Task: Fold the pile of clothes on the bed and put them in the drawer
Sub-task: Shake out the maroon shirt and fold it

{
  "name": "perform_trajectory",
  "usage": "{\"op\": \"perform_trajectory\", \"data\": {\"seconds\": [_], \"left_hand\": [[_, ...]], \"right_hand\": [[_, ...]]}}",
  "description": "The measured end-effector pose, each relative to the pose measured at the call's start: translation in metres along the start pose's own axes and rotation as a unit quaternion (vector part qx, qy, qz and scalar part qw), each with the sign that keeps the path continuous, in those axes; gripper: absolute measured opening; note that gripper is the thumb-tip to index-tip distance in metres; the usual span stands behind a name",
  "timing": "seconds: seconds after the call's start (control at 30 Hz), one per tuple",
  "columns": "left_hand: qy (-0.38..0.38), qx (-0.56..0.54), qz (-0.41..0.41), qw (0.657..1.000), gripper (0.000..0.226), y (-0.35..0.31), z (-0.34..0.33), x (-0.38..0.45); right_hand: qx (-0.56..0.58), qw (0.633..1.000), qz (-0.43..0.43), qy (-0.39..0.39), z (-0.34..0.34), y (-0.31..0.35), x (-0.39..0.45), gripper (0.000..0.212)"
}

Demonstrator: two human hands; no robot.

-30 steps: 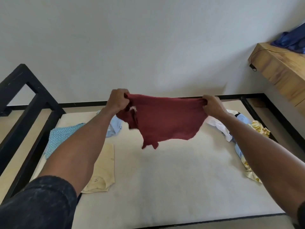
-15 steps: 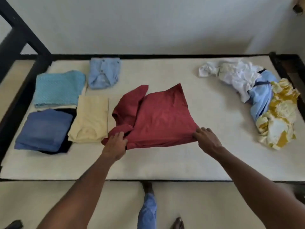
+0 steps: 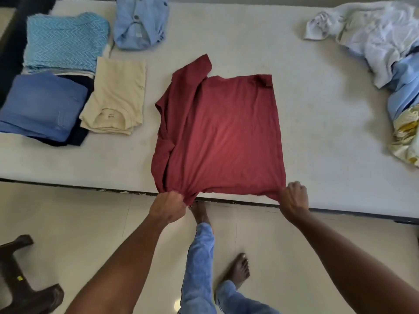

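A dark red shirt (image 3: 223, 134) lies spread flat on the white mattress (image 3: 317, 123), its near hem at the bed's front edge. My left hand (image 3: 167, 208) grips the hem's left corner and my right hand (image 3: 294, 198) grips the right corner. Both fists are closed on the cloth and pull it taut. One sleeve sticks out at the far left of the shirt. An unfolded pile (image 3: 385, 46) of white, light blue and yellow-patterned clothes lies at the far right of the bed.
Folded clothes sit at the left: a turquoise zigzag piece (image 3: 65, 41), a blue one (image 3: 40, 105) on dark cloth, a cream shirt (image 3: 118, 96) and a light blue shirt (image 3: 140, 21). A dark stool (image 3: 20, 277) stands on the tiled floor at lower left. My feet are below the bed edge.
The red shirt went from being held up in the air to lying on the mattress. Both hands have pulled its hem back to the bed's front edge, flattening it.
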State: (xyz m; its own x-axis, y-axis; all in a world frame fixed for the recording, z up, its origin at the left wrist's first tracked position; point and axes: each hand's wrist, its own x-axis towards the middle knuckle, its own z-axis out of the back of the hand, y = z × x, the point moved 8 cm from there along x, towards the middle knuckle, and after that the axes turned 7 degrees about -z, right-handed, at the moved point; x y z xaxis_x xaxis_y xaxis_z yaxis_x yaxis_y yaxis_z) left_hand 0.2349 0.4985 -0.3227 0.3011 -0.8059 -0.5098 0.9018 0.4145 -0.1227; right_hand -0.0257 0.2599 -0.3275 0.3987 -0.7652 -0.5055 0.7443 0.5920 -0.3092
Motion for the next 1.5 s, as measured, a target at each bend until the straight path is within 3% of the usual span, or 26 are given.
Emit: {"op": "perform_trajectory", "data": {"seconds": [0.07, 0.13, 0.2, 0.23, 0.3, 0.37, 0.47, 0.5, 0.57, 0.63, 0.7, 0.77, 0.8, 0.87, 0.93, 0.97, 1.0, 1.03, 1.07, 1.1, 1.17, 1.2, 1.23, 1.3, 1.4, 1.5], "left_hand": [[-0.048, -0.015, -0.046, 0.998, 0.035, -0.012, 0.014, 0.011], [0.018, -0.038, -0.054, 0.998, 0.032, -0.018, 0.010, 0.023], [0.104, -0.038, -0.019, 0.994, 0.029, -0.016, -0.008, 0.026], [0.094, -0.043, 0.002, 0.995, 0.029, -0.011, -0.010, 0.029], [-0.002, -0.060, 0.019, 0.998, 0.028, -0.005, 0.010, 0.043], [-0.115, -0.085, -0.008, 0.990, 0.034, -0.003, 0.044, 0.071], [-0.094, -0.083, -0.044, 0.991, 0.048, 0.001, 0.069, 0.123], [-0.078, -0.082, -0.016, 0.994, 0.052, 0.009, 0.071, 0.137], [-0.069, -0.093, 0.107, 0.988, 0.053, 0.036, 0.081, 0.160], [-0.108, -0.121, 0.229, 0.960, 0.043, 0.056, 0.104, 0.179], [-0.156, -0.122, 0.242, 0.950, 0.031, 0.056, 0.133, 0.205], [-0.202, -0.105, 0.147, 0.963, 0.030, 0.044, 0.157, 0.241], [-0.197, -0.119, 0.104, 0.968, 0.034, 0.044, 0.165, 0.265], [-0.197, -0.169, 0.162, 0.952, 0.048, 0.075, 0.176, 0.309], [-0.186, -0.254, 0.373, 0.873, 0.065, 0.128, 0.173, 0.314], [-0.161, -0.288, 0.429, 0.841, 0.069, 0.143, 0.173, 0.320], [-0.175, -0.271, 0.431, 0.843, 0.070, 0.151, 0.180, 0.326], [-0.230, -0.220, 0.360, 0.877, 0.069, 0.153, 0.199, 0.342], [-0.278, -0.155, 0.223, 0.922, 0.068, 0.140, 0.215, 0.360], [-0.274, -0.087, 0.076, 0.955, 0.068, 0.121, 0.223, 0.376], [-0.208, 0.001, -0.107, 0.972, 0.063, 0.097, 0.223, 0.405], [-0.182, 0.004, -0.131, 0.974, 0.054, 0.096, 0.222, 0.419], [-0.179, -0.010, -0.123, 0.976, 0.041, 0.099, 0.223, 0.423], [-0.242, -0.073, -0.064, 0.966, 0.021, 0.114, 0.239, 0.422], [-0.350, -0.128, 0.142, 0.917, 0.020, 0.163, 0.263, 0.404], [-0.373, -0.164, 0.306, 0.860, 0.022, 0.204, 0.270, 0.394]], "right_hand": [[0.107, 0.988, 0.089, -0.068, 0.016, 0.026, 0.003, 0.034], [0.141, 0.975, 0.172, -0.028, 0.018, 0.053, 0.005, 0.047], [0.156, 0.976, 0.151, 0.005, 0.018, 0.063, 0.010, 0.037], [0.168, 0.979, 0.116, 0.013, 0.019, 0.062, 0.017, 0.030], [0.184, 0.980, 0.072, -0.003, 0.036, 0.062, 0.033, 0.025], [0.207, 0.971, 0.109, -0.044, 0.058, 0.068, 0.056, 0.037], [0.207, 0.967, 0.150, 0.000, 0.070, 0.068, 0.090, 0.064], [0.190, 0.974, 0.125, -0.002, 0.071, 0.059, 0.100, 0.062], [0.200, 0.979, -0.002, -0.022, 0.084, 0.036, 0.133, 0.048], [0.216, 0.973, -0.078, -0.036, 0.104, 0.037, 0.161, 0.038], [0.214, 0.973, -0.001, -0.090, 0.135, 0.069, 0.185, 0.042], [0.246, 0.960, 0.119, -0.068, 0.153, 0.103, 0.202, 0.059], [0.261, 0.955, 0.129, -0.051, 0.158, 0.109, 0.218, 0.063], [0.305, 0.951, -0.016, -0.044, 0.166, 0.083, 0.268, 0.060], [0.358, 0.916, -0.176, -0.032, 0.170, 0.047, 0.291, 0.056], [0.366, 0.907, -0.203, -0.052, 0.178, 0.038, 0.305, 0.054], [0.352, 0.910, -0.197, -0.095, 0.190, 0.033, 0.316, 0.055], [0.318, 0.926, -0.160, -0.129, 0.202, 0.036, 0.329, 0.059], [0.276, 0.945, -0.101, -0.144, 0.209, 0.044, 0.337, 0.063], [0.242, 0.958, -0.045, -0.146, 0.212, 0.052, 0.346, 0.061], [0.215, 0.967, -0.004, -0.136, 0.210, 0.055, 0.365, 0.044], [0.210, 0.968, -0.008, -0.136, 0.209, 0.050, 0.372, 0.035], [0.208, 0.968, -0.009, -0.142, 0.207, 0.046, 0.373, 0.027], [0.203, 0.965, 0.010, -0.165, 0.210, 0.038, 0.373, 0.019], [0.194, 0.962, 0.031, -0.189, 0.219, 0.023, 0.371, 0.009], [0.179, 0.957, -0.025, -0.227, 0.224, 0.001, 0.381, 0.005]]}}
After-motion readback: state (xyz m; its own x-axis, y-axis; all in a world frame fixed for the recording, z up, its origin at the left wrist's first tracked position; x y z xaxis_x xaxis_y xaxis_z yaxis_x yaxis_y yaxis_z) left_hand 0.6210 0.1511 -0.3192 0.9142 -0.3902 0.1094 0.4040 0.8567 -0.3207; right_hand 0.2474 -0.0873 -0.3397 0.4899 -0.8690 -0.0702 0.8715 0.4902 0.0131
